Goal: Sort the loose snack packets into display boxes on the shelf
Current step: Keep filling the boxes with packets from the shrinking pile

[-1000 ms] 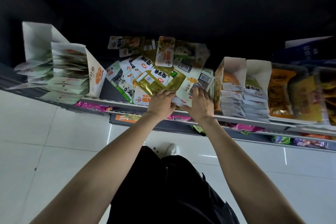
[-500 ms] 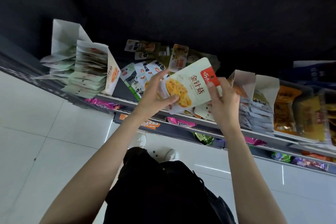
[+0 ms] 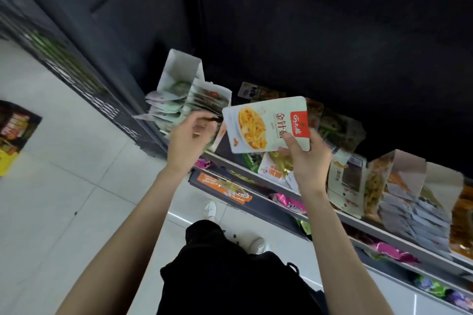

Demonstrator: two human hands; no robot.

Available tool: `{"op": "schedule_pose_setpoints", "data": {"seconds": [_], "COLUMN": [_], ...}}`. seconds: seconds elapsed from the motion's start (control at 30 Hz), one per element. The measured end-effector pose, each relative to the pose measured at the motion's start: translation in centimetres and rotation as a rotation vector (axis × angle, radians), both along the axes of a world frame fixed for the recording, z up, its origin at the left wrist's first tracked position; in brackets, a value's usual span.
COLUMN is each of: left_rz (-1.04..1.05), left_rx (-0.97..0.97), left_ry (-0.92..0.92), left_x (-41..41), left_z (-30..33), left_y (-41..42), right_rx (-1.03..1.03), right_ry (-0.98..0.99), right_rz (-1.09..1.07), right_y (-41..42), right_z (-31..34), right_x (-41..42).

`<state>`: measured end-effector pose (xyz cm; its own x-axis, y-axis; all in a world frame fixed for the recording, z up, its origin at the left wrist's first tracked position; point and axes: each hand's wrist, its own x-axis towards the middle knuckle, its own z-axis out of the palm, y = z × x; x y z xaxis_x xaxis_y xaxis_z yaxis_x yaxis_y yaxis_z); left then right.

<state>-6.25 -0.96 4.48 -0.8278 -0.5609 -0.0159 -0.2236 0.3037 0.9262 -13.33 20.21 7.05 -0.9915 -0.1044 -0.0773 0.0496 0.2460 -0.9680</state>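
My right hand (image 3: 305, 158) grips a white snack packet (image 3: 263, 124) with a picture of yellow noodles and a red corner label, held up in front of the shelf. My left hand (image 3: 190, 139) has let go of it and hovers to its left with loosely curled fingers, just in front of a white display box (image 3: 212, 98) full of pale packets. A second white box (image 3: 179, 71) stands behind that one. Loose packets (image 3: 273, 169) lie piled on the shelf (image 3: 358, 222) under the held packet.
More display boxes (image 3: 409, 181) with packets stand at the shelf's right. Lower shelves hold pink and green snacks (image 3: 391, 253). A dark rack (image 3: 76, 64) runs along the left. White tiled floor (image 3: 64, 186) and my shoes (image 3: 258, 245) lie below.
Both hands lifted the noodle packet off the loose pile. My left hand then released it and moved left toward the left box; the view swung left.
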Motion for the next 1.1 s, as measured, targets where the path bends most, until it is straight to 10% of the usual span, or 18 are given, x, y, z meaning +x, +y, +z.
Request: {"op": "schedule_pose_setpoints", "data": {"seconds": [0.27, 0.63, 0.8, 1.1], "left_rz": [-0.488, -0.511, -0.506, -0.453], "left_rx": [-0.852, -0.955, -0.914, -0.915], "left_ry": [-0.113, 0.008, 0.065, 0.1], "left_x": [-5.2, -5.3, -5.3, -5.6], "left_z": [-1.0, -3.4, -3.5, -4.0], "left_y": [-9.9, -12.1, -12.2, -12.4], "right_rx": [-0.055, 0.649, 1.134, 1.204], "right_ry": [0.197, 0.719, 0.703, 0.473], "right_rz": [-0.164, 0.301, 0.492, 0.542], "right_y": [-8.6, -15.0, -18.8, -19.1], "right_z": [2.0, -0.7, -0.9, -3.2], "right_x": [-3.6, -7.1, -7.5, -7.0]}}
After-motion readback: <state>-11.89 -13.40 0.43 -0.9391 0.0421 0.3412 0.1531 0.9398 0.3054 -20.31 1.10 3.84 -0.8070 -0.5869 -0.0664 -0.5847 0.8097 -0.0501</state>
